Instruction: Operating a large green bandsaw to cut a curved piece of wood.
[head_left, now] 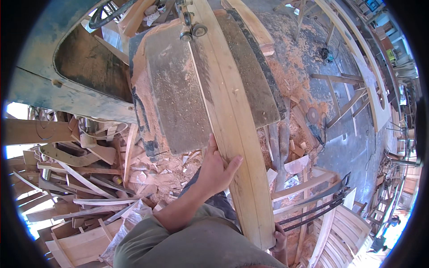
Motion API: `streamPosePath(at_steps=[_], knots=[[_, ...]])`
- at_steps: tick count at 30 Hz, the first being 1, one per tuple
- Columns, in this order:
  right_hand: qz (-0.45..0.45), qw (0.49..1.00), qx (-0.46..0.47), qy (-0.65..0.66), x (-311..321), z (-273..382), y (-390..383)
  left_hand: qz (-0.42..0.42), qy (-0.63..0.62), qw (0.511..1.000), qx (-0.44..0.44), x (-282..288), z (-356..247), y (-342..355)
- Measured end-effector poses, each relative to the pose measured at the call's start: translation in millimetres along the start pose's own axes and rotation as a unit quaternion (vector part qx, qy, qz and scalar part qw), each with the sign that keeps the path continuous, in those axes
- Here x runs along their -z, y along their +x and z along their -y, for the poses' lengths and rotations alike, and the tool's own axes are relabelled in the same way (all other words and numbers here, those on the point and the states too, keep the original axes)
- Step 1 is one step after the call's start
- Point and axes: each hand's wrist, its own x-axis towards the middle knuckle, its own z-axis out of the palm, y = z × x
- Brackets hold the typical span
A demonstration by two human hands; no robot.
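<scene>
A long pale wooden board (237, 129) with lengthwise lines runs over the dusty saw table (165, 85) toward a guide with small round wheels (194, 29) at the top. The greenish-blue machine body (49, 94) stands at the left. My left hand (214, 169) grips the board's left side on its near half, thumb over the top face. My right hand (279, 241) grips the board's near end from the right, low in the view and partly hidden by it.
Piles of wood offcuts (89, 183) and sawdust surround the table. Curved slatted wooden pieces (339, 232) lie at lower right. Long curved frames (380, 107) rest on supports at right, near power tools (326, 56) on the grey floor. More planks (250, 22) sit behind.
</scene>
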Motion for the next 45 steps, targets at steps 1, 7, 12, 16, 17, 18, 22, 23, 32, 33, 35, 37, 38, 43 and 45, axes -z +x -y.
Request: streamPosePath(at_steps=[1,7,12,16,17,18,22,23,32,33,35,37,38,43,45], knots=[[0.0,1.0,-0.002,0.002,-1.9,0.9,0.2,0.0,-0.001,1.0,0.001,-0.1,1.3,0.1],[-0.006,1.0,0.004,-0.01,-15.2,6.3,1.3,0.015,-0.085,0.993,0.075,-1.4,6.4,0.2],[0.004,1.0,0.01,-0.005,-15.5,5.8,3.9,0.024,0.025,0.999,0.016,1.6,11.1,3.7],[0.002,1.0,0.011,-0.009,-10.1,4.0,5.8,0.026,0.027,0.999,0.02,2.2,11.0,5.0],[0.0,1.0,0.012,-0.013,-10.1,4.2,5.8,0.028,0.029,0.999,0.025,3.0,10.4,5.7],[0.0,1.0,0.013,-0.014,-10.8,4.4,5.7,0.029,0.031,0.999,0.03,3.4,10.0,6.1],[-0.011,0.999,0.02,-0.022,-19.2,6.9,6.6,0.02,0.02,0.999,0.028,2.4,13.0,6.8],[-0.01,1.0,0.018,-0.022,-20.9,7.7,6.8,0.022,0.017,0.999,0.02,2.6,15.2,7.7],[-0.018,0.999,0.022,-0.024,-24.7,7.2,8.4,0.016,-0.031,0.999,0.02,6.5,9.4,10.3],[-0.018,0.999,0.022,-0.023,-23.1,6.6,8.3,0.022,-0.044,0.998,0.025,7.6,7.9,10.8],[0.007,1.0,0.017,-0.007,-18.3,5.0,8.1,0.023,-0.049,0.998,0.029,9.2,4.8,10.8],[0.012,1.0,0.016,-0.011,-16.4,5.1,8.5,0.024,-0.054,0.998,0.033,10.9,3.8,11.6],[0.017,1.0,0.016,-0.015,-19.0,6.9,9.5,0.031,-0.055,0.998,0.022,11.6,3.6,13.3],[-0.015,1.0,0.011,-0.005,-28.7,9.7,11.0,0.019,-0.043,0.999,0.007,9.1,10.3,14.9],[-0.019,1.0,0.014,-0.009,-25.7,9.0,11.4,0.027,-0.058,0.998,0.008,8.9,7.3,15.9]])
